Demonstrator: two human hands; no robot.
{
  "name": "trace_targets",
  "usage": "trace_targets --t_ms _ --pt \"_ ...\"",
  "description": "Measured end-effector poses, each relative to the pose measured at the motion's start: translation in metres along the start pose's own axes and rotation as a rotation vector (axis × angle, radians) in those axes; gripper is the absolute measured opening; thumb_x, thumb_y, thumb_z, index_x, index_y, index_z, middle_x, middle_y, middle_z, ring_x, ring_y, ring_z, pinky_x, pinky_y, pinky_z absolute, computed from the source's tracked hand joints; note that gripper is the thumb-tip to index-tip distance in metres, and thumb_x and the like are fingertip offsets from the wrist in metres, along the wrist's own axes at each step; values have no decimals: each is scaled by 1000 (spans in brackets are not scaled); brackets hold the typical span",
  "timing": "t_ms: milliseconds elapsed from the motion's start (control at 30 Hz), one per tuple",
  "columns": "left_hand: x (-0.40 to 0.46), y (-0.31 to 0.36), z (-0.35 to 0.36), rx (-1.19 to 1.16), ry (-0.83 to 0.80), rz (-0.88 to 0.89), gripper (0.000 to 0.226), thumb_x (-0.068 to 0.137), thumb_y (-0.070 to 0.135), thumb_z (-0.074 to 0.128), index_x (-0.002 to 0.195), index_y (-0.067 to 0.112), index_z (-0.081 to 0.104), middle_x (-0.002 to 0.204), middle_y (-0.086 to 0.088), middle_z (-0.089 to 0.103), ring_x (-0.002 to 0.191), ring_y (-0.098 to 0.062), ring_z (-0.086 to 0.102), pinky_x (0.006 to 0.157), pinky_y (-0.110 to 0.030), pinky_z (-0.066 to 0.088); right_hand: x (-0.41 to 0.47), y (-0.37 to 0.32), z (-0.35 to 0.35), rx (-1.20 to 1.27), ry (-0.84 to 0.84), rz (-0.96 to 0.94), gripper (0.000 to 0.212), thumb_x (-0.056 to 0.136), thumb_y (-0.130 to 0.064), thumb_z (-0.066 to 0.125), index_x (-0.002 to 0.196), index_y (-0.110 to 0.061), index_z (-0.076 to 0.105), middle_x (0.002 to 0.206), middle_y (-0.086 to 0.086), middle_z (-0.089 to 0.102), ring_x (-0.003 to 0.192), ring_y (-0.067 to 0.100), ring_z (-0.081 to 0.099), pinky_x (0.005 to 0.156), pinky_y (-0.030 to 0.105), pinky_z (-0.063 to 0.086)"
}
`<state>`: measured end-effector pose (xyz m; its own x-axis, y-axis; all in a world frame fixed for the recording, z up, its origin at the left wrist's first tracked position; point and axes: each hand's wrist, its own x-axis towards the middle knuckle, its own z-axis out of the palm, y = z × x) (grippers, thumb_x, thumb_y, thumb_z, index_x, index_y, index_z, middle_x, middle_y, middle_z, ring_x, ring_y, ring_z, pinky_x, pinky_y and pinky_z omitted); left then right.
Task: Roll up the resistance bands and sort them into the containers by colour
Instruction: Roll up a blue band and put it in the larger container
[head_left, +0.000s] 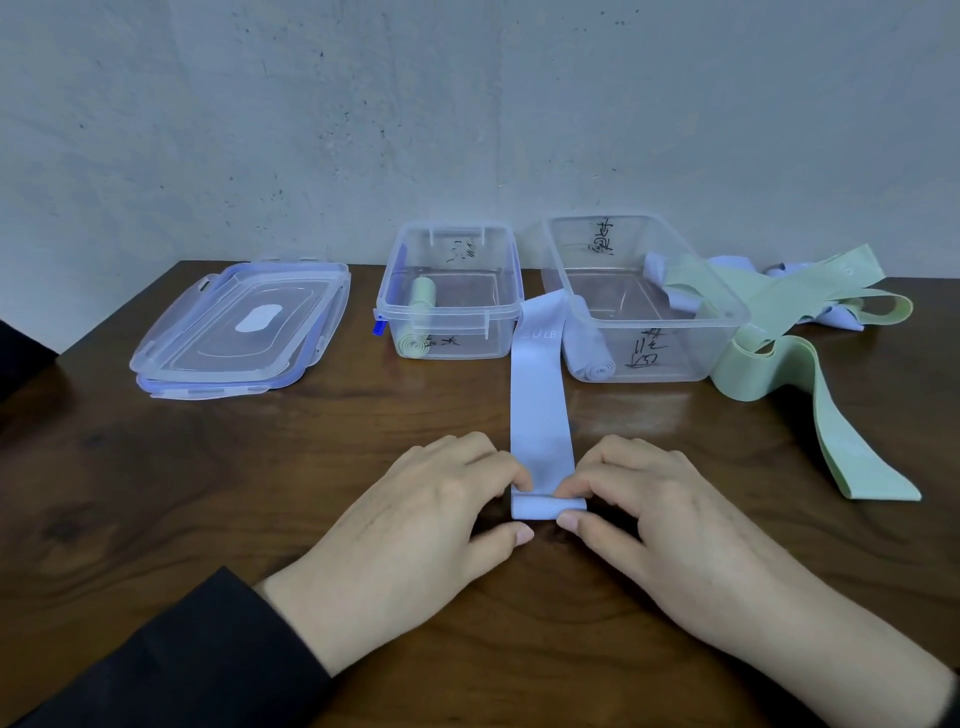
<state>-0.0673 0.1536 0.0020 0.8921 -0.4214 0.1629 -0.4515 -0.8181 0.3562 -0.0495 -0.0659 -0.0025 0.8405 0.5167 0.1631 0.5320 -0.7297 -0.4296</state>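
Observation:
A pale blue resistance band (540, 395) lies flat on the wooden table, running away from me between the two clear containers. Its near end is folded into a small roll. My left hand (415, 530) and my right hand (665, 525) pinch that roll from either side with fingers and thumbs. The smaller container (498, 312) holds one rolled green band (420, 322). The larger container (727, 317) holds one rolled blue band (589, 351). Loose green bands (831, 415) and blue bands (836, 317) lie tangled to the right.
Two stacked clear lids (239, 332) with blue seals lie at the left of the table (260, 467). A grey wall stands right behind the containers. A dark object shows at the far left edge.

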Motion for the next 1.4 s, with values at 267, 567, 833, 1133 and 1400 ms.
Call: trace_targets --t_ms 267,567,833,1133,1400 --pt "0 1 0 25 3 49 14 95 44 51 106 39 59 100 23 47 93 -3 47 86 -28 43 -3 -1 -4 27 -38 -11 4 92 -45 57 96 -45 58 88 -23 53 95 2 49 87 19 35" --pt "1 1 2 14 27 38 25 96 47 46 113 38 62 101 23 46 96 -3 48 87 -27 43 -1 4 -3 19 -39 2 17 85 -51 64 100 -43 64 97 -26 53 99 -5 47 89 20 33" --pt "0 1 0 22 18 35 19 90 50 54 107 42 56 105 24 44 96 -3 48 83 -22 43 -4 5 -3 -14 -33 -40 13 96 -42 54 100 -39 66 97 -24 49 97 0 47 91 23 37" --pt "-1 3 -1 20 28 17 20 96 47 48 108 39 62 94 20 48 88 -3 50 77 -22 45 -3 3 -6 37 -23 -14 7 92 -45 58 97 -43 63 96 -25 54 99 -1 50 91 21 36" --pt "-2 2 0 5 15 -5 30 90 55 52 118 43 53 101 22 47 97 -1 49 84 -21 44 -2 4 -3 0 -19 -8 11 93 -44 59 102 -42 65 102 -24 51 103 1 50 95 23 34"
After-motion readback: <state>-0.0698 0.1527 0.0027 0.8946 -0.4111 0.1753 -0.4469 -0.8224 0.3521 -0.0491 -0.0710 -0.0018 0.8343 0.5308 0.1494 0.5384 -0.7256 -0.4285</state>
